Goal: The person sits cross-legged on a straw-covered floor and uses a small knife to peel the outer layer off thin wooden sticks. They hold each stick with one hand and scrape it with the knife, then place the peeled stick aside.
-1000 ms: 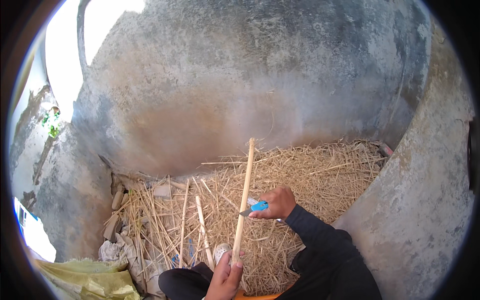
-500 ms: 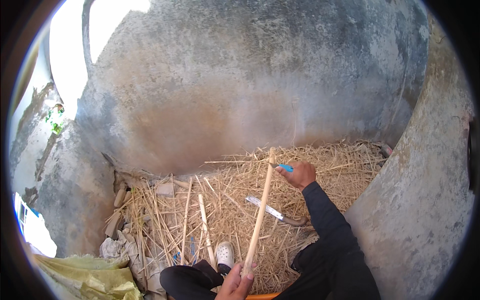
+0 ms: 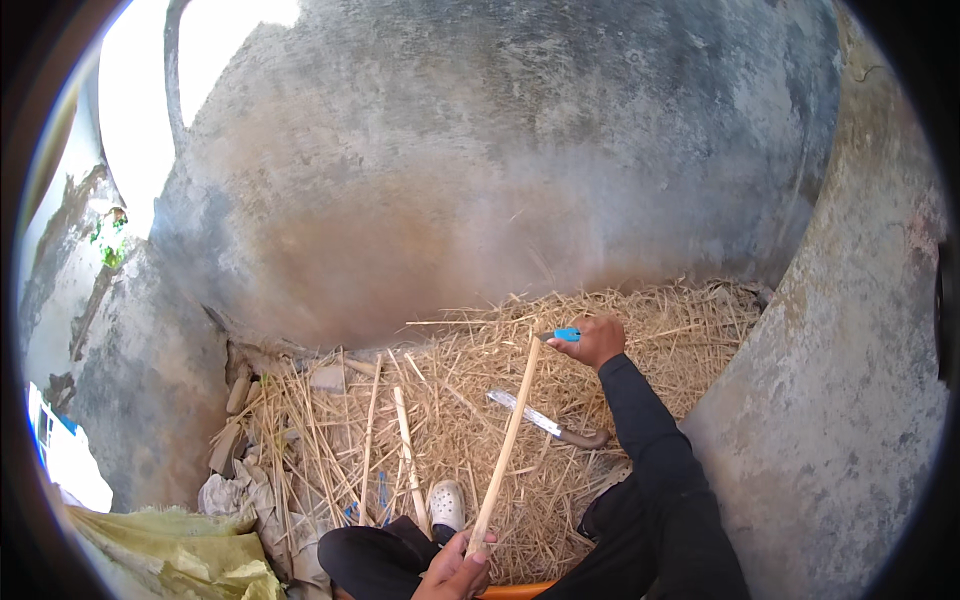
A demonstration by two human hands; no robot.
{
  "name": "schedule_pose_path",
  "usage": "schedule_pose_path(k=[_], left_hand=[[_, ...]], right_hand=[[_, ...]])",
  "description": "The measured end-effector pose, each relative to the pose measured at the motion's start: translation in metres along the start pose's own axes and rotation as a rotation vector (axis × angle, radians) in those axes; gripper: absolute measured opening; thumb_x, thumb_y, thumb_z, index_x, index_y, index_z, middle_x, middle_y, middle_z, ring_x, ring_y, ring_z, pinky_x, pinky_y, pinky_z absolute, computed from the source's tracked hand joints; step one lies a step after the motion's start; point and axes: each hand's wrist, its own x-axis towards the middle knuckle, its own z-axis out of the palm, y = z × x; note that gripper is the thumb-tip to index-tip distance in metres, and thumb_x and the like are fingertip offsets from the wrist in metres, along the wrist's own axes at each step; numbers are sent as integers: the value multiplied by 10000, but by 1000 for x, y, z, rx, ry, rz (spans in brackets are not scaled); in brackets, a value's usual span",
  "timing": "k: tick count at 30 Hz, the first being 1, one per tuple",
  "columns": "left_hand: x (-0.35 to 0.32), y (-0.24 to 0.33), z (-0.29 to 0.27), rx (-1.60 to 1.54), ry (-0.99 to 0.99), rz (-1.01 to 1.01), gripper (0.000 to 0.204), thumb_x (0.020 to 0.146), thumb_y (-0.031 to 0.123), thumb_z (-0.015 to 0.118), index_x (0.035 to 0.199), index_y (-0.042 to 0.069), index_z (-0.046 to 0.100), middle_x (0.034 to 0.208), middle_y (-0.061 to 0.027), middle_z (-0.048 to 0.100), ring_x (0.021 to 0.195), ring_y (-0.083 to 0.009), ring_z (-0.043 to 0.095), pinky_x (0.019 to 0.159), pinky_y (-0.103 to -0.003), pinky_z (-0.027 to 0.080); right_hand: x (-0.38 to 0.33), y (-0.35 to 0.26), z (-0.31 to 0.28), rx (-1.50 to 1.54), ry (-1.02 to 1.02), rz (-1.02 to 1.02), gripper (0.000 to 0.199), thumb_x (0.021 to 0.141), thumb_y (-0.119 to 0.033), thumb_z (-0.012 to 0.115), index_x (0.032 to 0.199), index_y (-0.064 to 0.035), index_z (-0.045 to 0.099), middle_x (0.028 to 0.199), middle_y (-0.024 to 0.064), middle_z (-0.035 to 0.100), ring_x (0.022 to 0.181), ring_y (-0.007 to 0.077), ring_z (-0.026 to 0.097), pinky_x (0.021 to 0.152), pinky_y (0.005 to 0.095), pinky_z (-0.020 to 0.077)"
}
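A long pale wooden stick (image 3: pixel 510 440) slants up and away from my left hand (image 3: pixel 456 570), whose fingers are wrapped round its near end. Close to the stick's far tip is my right hand (image 3: pixel 596 342), closed on a small blue-handled knife (image 3: pixel 566 335). The knife's short dark blade lies at or against the tip; I cannot tell if it cuts in. Below my right forearm, a larger knife (image 3: pixel 540 420) with a pale blade and curved brown handle rests on the shavings (image 3: pixel 640 335).
Several loose sticks (image 3: pixel 408 445) lie to the left. A white clog (image 3: pixel 447 505) shows by my left knee. Yellowish sacking (image 3: pixel 180 555) is at the lower left. A concrete wall (image 3: pixel 480 160) stands ahead, and another wall (image 3: pixel 850 380) curves up at the right.
The stick's far end has come lower and nearer, and the blade now sits at its tip. Both hands have shifted slightly left. Small slivers appear in the air before the wall.
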Motion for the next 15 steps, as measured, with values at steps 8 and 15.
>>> schedule_pose_path(k=[8,15], left_hand=[[-6,-6,-14,-130,-2,-37,313,968,317,530,1124,60,445,630,44,389,505,-63,372,449,-211,308],[12,15,-17,-8,108,-40,288,992,190,483,1211,19,410,559,44,375,460,-40,341,433,-191,259]], right_hand=[[-7,-12,0,150,-144,94,826,726,-854,433,562,-60,591,447,83,492,388,208,499,403,376,406],[-24,-73,-33,1158,-876,458,787,843,-748,414,525,-34,502,445,67,406,364,179,396,389,368,330]])
